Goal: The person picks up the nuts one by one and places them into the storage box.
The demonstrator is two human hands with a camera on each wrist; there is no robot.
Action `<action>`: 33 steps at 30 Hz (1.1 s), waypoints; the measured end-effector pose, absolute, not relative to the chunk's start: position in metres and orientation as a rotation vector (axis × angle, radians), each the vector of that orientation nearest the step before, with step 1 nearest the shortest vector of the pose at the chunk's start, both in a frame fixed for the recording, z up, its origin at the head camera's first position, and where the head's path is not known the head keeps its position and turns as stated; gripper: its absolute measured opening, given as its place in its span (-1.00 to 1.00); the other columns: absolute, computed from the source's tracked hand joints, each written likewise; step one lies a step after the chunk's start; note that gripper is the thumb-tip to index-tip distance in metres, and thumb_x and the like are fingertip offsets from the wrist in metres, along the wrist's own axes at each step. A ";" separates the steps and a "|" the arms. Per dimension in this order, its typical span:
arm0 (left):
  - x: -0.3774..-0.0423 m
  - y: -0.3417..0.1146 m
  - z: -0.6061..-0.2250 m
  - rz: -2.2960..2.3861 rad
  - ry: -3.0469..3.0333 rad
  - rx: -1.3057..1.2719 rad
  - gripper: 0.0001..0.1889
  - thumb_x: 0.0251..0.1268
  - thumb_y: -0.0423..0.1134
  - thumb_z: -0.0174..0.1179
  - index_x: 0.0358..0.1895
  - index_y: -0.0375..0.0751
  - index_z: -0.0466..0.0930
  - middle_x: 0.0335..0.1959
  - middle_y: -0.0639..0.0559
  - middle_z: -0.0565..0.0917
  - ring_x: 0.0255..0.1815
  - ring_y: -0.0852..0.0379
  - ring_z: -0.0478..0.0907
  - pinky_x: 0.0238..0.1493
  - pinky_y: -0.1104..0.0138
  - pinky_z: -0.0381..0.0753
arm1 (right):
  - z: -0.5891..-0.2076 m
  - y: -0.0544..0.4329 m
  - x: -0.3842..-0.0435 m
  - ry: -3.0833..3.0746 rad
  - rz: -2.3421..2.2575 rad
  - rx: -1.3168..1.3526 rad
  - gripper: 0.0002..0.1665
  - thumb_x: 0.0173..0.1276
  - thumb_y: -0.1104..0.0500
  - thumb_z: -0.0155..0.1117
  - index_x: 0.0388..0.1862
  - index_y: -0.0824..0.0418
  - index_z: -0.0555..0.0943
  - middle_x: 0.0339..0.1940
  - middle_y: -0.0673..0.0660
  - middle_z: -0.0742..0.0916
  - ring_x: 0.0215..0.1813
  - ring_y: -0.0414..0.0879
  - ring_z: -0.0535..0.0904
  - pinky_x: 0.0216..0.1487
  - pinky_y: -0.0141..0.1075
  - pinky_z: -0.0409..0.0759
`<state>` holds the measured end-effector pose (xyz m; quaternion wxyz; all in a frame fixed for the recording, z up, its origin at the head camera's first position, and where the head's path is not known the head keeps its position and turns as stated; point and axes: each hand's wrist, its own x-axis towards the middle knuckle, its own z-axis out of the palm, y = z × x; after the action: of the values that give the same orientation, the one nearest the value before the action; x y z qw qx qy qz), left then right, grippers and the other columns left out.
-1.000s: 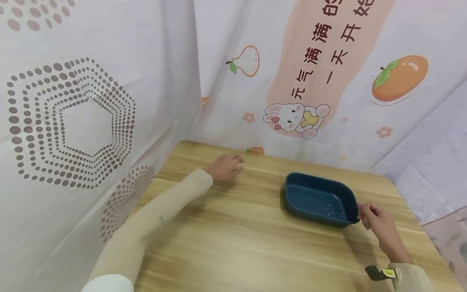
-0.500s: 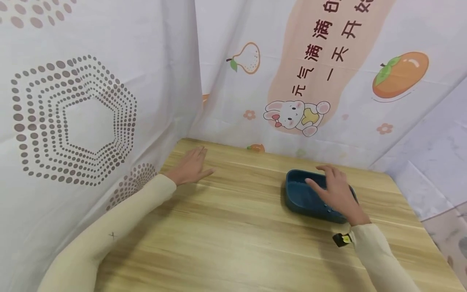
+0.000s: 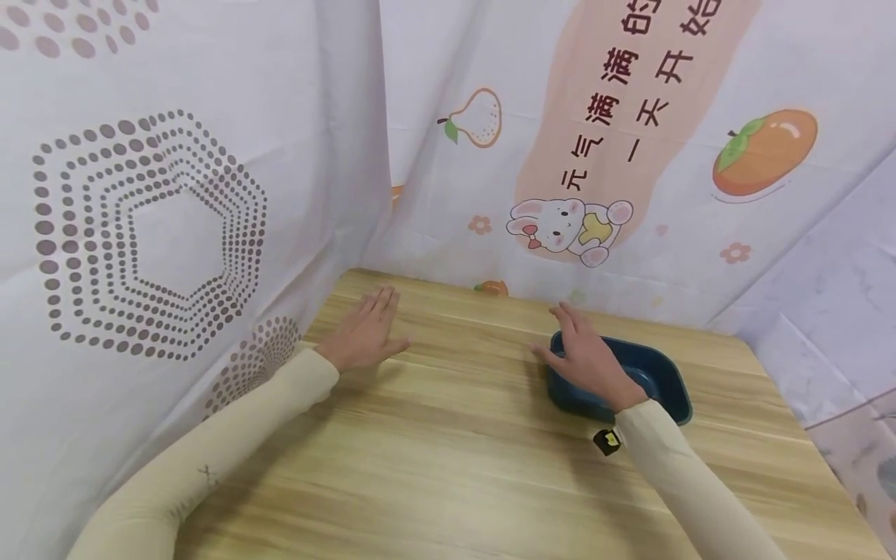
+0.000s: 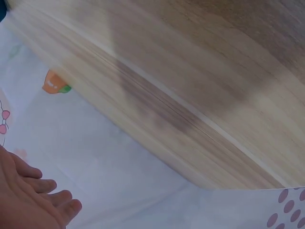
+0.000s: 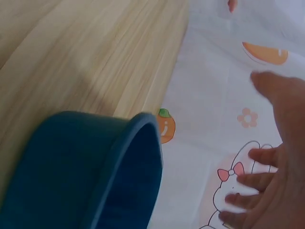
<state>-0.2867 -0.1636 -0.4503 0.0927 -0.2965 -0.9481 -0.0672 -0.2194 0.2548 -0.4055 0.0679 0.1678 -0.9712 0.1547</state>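
Observation:
A dark blue plastic basin (image 3: 668,377) with rounded corners stands on the wooden table (image 3: 448,459) at the right in the head view. Above its left part my right hand (image 3: 586,356) hovers, fingers stretched out, hiding much of the basin's inside. The right wrist view shows that hand (image 5: 279,162) apart from the basin wall (image 5: 71,167), holding nothing. Over the table's far left part is my left hand (image 3: 362,333), fingers straight and thumb spread out. Nothing is in it; whether it touches the wood I cannot tell.
A white curtain with a rabbit and fruit prints (image 3: 448,210) hangs along the table's back edge. Another curtain with brown dot patterns (image 3: 294,155) borders the left side. A dark strap with a yellow label (image 3: 607,441) is at my right wrist.
My right hand has let go of the basin's right end and moved left across it, its fingers opening out. My left hand has shifted left and its fingers have straightened. The basin stays put.

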 end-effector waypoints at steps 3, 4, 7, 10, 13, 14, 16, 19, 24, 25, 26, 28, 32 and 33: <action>-0.284 -0.162 -0.450 -0.203 -2.822 -0.862 0.08 0.47 0.35 0.05 0.59 -0.54 -0.10 0.63 -0.44 -0.08 0.65 -0.33 -0.13 0.59 -0.09 -0.10 | -0.406 0.252 -0.220 -2.961 0.385 0.457 0.15 0.48 -0.46 0.04 0.64 0.35 0.04 0.66 0.42 0.03 0.63 0.41 -0.09 0.50 0.31 0.08; -0.283 -0.161 -0.450 -0.199 -2.824 -0.859 0.09 0.46 0.38 0.02 0.59 -0.54 -0.11 0.63 -0.44 -0.08 0.65 -0.33 -0.15 0.59 -0.09 -0.09 | -0.406 0.252 -0.221 -2.966 0.360 0.444 0.17 0.47 -0.48 0.02 0.64 0.35 0.02 0.67 0.42 0.01 0.64 0.41 -0.12 0.52 0.30 0.03; -0.280 -0.160 -0.447 -0.179 -2.842 -0.846 0.14 0.43 0.47 -0.07 0.60 -0.53 -0.13 0.63 -0.44 -0.09 0.65 -0.34 -0.18 0.59 -0.11 -0.09 | -0.407 0.253 -0.221 -2.974 0.322 0.419 0.23 0.45 -0.52 -0.02 0.66 0.36 -0.04 0.67 0.43 -0.02 0.65 0.41 -0.18 0.55 0.29 -0.06; -0.279 -0.159 -0.445 -0.160 -2.840 -0.836 0.15 0.43 0.48 -0.09 0.59 -0.53 -0.13 0.63 -0.45 -0.08 0.65 -0.36 -0.18 0.58 -0.11 -0.09 | -0.408 0.254 -0.221 -2.972 0.299 0.417 0.27 0.44 -0.54 -0.03 0.67 0.37 -0.08 0.68 0.42 -0.04 0.65 0.38 -0.20 0.56 0.26 -0.10; -0.279 -0.159 -0.444 -0.155 -2.832 -0.828 0.15 0.42 0.48 -0.07 0.59 -0.54 -0.13 0.63 -0.46 -0.08 0.64 -0.37 -0.17 0.58 -0.12 -0.10 | -0.409 0.256 -0.219 -2.975 0.298 0.429 0.29 0.43 -0.54 -0.01 0.67 0.37 -0.13 0.68 0.40 -0.07 0.66 0.36 -0.21 0.57 0.24 -0.13; -0.279 -0.159 -0.444 -0.151 -2.835 -0.826 0.15 0.42 0.48 -0.07 0.59 -0.54 -0.14 0.63 -0.45 -0.09 0.64 -0.36 -0.18 0.58 -0.11 -0.10 | -0.410 0.256 -0.219 -2.979 0.296 0.433 0.30 0.43 -0.54 0.00 0.67 0.38 -0.14 0.68 0.40 -0.07 0.66 0.36 -0.21 0.57 0.24 -0.13; -0.279 -0.159 -0.444 -0.156 -2.838 -0.830 0.16 0.42 0.48 -0.06 0.59 -0.55 -0.15 0.63 -0.46 -0.12 0.65 -0.36 -0.20 0.58 -0.12 -0.11 | -0.411 0.256 -0.217 -2.989 0.296 0.436 0.31 0.43 -0.54 0.00 0.67 0.38 -0.15 0.69 0.40 -0.09 0.66 0.35 -0.22 0.58 0.23 -0.15; -0.279 -0.160 -0.445 -0.147 -2.843 -0.833 0.17 0.42 0.48 -0.07 0.59 -0.55 -0.19 0.63 -0.46 -0.16 0.65 -0.35 -0.25 0.59 -0.11 -0.12 | -0.412 0.256 -0.216 -2.996 0.291 0.441 0.31 0.42 -0.55 -0.01 0.67 0.38 -0.15 0.69 0.40 -0.07 0.66 0.35 -0.22 0.58 0.23 -0.16; -0.279 -0.163 -0.447 -0.125 -2.830 -0.829 0.18 0.41 0.49 -0.08 0.59 -0.55 -0.21 0.63 -0.47 -0.15 0.65 -0.34 -0.26 0.59 -0.10 -0.13 | -0.414 0.256 -0.215 -2.996 0.274 0.461 0.30 0.43 -0.55 -0.01 0.68 0.36 -0.15 0.69 0.39 -0.06 0.67 0.34 -0.24 0.58 0.23 -0.18; -0.279 -0.163 -0.447 -0.132 -2.829 -0.834 0.18 0.41 0.49 -0.07 0.59 -0.55 -0.21 0.63 -0.47 -0.15 0.65 -0.34 -0.26 0.59 -0.10 -0.14 | -0.414 0.256 -0.215 -2.996 0.275 0.462 0.30 0.42 -0.54 0.01 0.68 0.35 -0.14 0.69 0.39 -0.06 0.67 0.34 -0.24 0.58 0.23 -0.19; -0.279 -0.164 -0.447 -0.136 -2.828 -0.838 0.18 0.41 0.49 -0.07 0.59 -0.55 -0.20 0.63 -0.47 -0.15 0.65 -0.34 -0.26 0.59 -0.10 -0.14 | -0.415 0.257 -0.214 -2.996 0.274 0.463 0.30 0.42 -0.54 0.01 0.68 0.35 -0.13 0.69 0.39 -0.06 0.67 0.34 -0.25 0.58 0.24 -0.19; -0.279 -0.164 -0.448 -0.147 -2.829 -0.848 0.18 0.42 0.48 -0.07 0.59 -0.55 -0.20 0.63 -0.46 -0.15 0.65 -0.34 -0.26 0.59 -0.10 -0.15 | -0.416 0.257 -0.213 -2.994 0.270 0.464 0.29 0.42 -0.54 0.03 0.68 0.34 -0.11 0.69 0.39 -0.04 0.67 0.35 -0.24 0.57 0.25 -0.19; -0.278 -0.166 -0.449 -0.163 -2.818 -0.852 0.16 0.42 0.46 -0.03 0.59 -0.55 -0.17 0.63 -0.46 -0.12 0.65 -0.36 -0.22 0.59 -0.11 -0.14 | -0.417 0.258 -0.215 -2.978 0.272 0.481 0.26 0.42 -0.53 0.03 0.68 0.33 -0.07 0.68 0.39 -0.03 0.66 0.36 -0.24 0.57 0.27 -0.18; -0.278 -0.166 -0.449 -0.164 -2.820 -0.847 0.15 0.43 0.45 -0.03 0.59 -0.55 -0.17 0.63 -0.45 -0.12 0.65 -0.36 -0.21 0.59 -0.11 -0.14 | -0.417 0.258 -0.215 -2.974 0.272 0.489 0.26 0.43 -0.53 0.03 0.68 0.33 -0.06 0.68 0.39 -0.03 0.66 0.36 -0.23 0.56 0.28 -0.18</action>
<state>-0.2777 -0.1660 -0.4491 0.0961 -0.2859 -0.9518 -0.0554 -0.2150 0.2583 -0.4165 0.0578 0.1612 -0.9812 0.0896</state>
